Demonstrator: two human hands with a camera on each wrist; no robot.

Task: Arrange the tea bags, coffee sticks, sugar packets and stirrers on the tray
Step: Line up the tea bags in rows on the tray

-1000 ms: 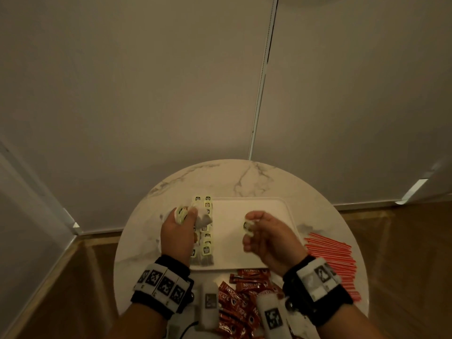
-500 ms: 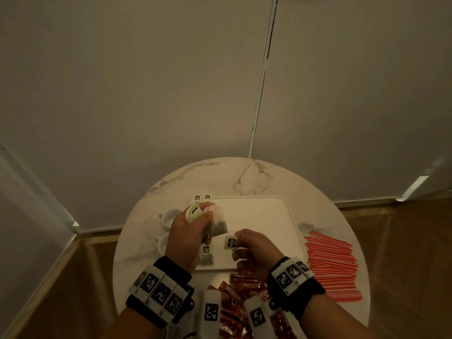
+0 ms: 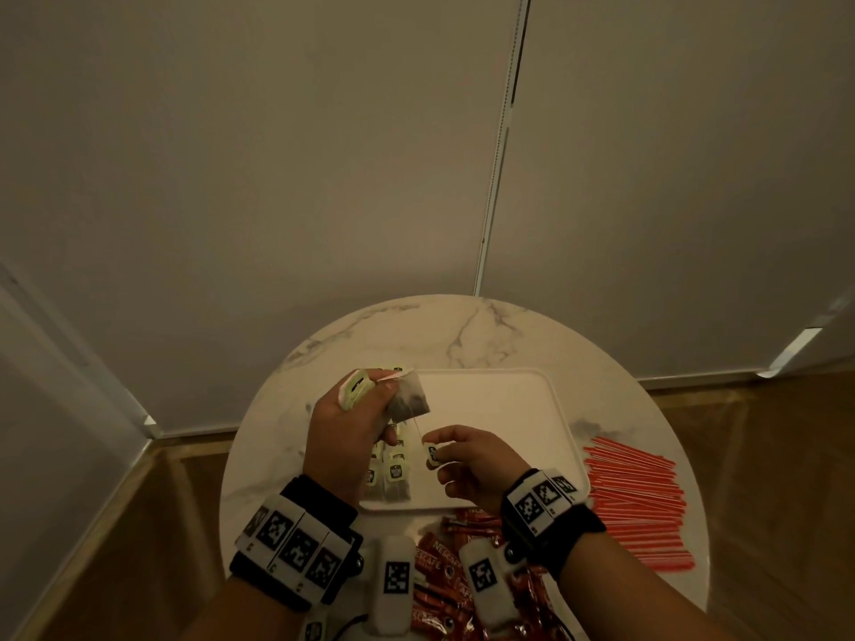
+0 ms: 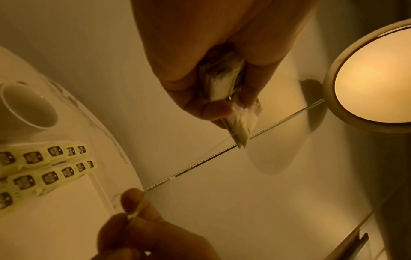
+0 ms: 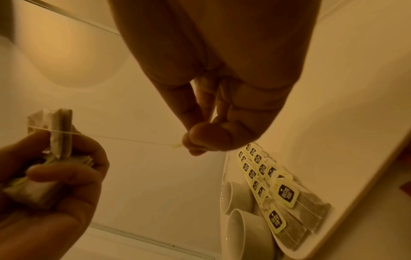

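My left hand (image 3: 384, 391) grips a bundle of tea bags (image 4: 224, 82) above the left end of the white tray (image 3: 509, 409); one tea bag (image 3: 411, 400) sticks out from it to the right. The right hand (image 3: 437, 455) pinches that bag's pale tag (image 3: 433, 454), and the thin string (image 5: 122, 139) runs taut between the two hands. Two rows of tea bags (image 3: 393, 469) with tags lie along the tray's left side. Red coffee sticks (image 3: 439, 562) are heaped in front of the tray. Red stirrers (image 3: 634, 497) lie to its right.
The tray sits on a small round marble table (image 3: 462, 330) against a pale wall. Two white cups (image 5: 238, 197) stand left of the tray, hidden behind my left hand in the head view. Wooden floor (image 3: 763, 455) surrounds the table.
The right hand has moved left and towards me with the tag, drawing the string out. The left hand has risen a little, and one bag now sticks out of its bundle.
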